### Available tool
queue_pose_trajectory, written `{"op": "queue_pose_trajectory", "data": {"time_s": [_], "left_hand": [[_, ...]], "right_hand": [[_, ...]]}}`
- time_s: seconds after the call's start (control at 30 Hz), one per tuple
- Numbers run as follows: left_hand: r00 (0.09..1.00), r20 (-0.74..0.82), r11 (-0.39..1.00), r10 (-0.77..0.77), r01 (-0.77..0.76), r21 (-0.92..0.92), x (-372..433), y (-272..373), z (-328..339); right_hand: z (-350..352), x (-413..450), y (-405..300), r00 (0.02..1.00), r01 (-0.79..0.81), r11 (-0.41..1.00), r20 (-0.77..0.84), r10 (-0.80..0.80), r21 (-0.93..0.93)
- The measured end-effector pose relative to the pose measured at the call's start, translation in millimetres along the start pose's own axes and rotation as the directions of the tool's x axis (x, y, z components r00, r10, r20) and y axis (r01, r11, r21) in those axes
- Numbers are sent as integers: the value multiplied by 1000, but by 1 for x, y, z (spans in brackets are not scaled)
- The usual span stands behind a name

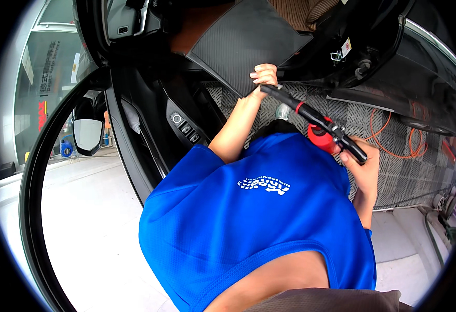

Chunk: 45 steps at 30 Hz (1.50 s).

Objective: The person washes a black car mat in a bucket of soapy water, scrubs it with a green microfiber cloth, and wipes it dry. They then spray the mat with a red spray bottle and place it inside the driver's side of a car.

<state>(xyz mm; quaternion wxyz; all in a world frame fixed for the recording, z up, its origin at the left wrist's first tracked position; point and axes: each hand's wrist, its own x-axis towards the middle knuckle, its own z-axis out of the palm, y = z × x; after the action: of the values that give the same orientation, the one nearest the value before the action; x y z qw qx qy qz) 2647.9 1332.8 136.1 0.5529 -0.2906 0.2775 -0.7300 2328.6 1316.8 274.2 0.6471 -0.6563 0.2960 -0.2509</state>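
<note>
My left hand grips the near corner of a black ribbed car floor mat, which spreads from the open doorway of a car. On the right, my right hand is closed around the handle end of a black air-blow cleaning gun. A red cup or canister hangs under the gun's body, and a red ring circles its barrel. The gun's tip lies close beside my left hand, over the mat's corner; whether they touch I cannot tell.
The open car door, with its window switches, stands on the left. Behind the mat is the car's sill and seat area. An orange air hose lies coiled on the grey tiled floor at right.
</note>
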Motion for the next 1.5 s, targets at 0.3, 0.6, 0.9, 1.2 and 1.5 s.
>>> {"op": "queue_pose_trajectory", "data": {"time_s": [0.3, 0.6, 0.9, 1.2, 1.5], "left_hand": [[988, -157, 984, 6, 22, 175, 7, 8, -17], [976, -216, 966, 2, 54, 254, 8, -12, -19], [943, -274, 840, 189, -10, 543, 3, -27, -10], [967, -238, 811, 85, 72, 580, -4, -8, -12], [877, -155, 585, 455, -163, 795, -19, 20, -9]], "right_hand": [[11, 11, -6, 996, 91, 995, -6, -92, -27], [10, 8, -7, 972, -9, 993, -230, 35, 114], [9, 4, -3, 986, -12, 997, -168, 24, 75], [7, -8, 1, 954, 120, 966, -297, -48, 229], [2, -19, -4, 989, 129, 991, -82, -125, 40]]}}
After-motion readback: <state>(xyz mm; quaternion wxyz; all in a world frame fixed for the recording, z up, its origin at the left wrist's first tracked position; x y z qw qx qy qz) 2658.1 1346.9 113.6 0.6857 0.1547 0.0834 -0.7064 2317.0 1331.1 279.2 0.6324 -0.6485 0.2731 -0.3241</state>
